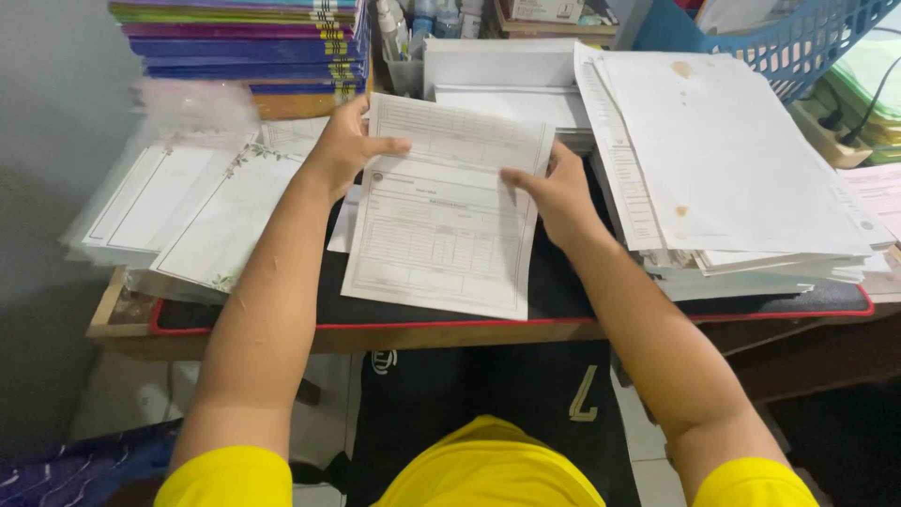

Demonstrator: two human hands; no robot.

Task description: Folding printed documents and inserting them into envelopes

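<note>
Cluttered wooden bench [450,336] with a black mat [563,286] edged in red on top, paper pretty much everywhere. Both hands are on a printed form [441,221] lying in the middle of the mat: the left hand [343,150] pinches its top left corner with the thumb over the sheet, and the right hand [558,192] is clamped on the right edge, thumb on top. Just right of it sits a thick pile of stained white sheets [732,160]; to the left, bordered sheets in plastic sleeves [188,202]. Colourful notebooks [244,42] are stacked behind, and a blue basket [798,38] sits in the far right corner.
</note>
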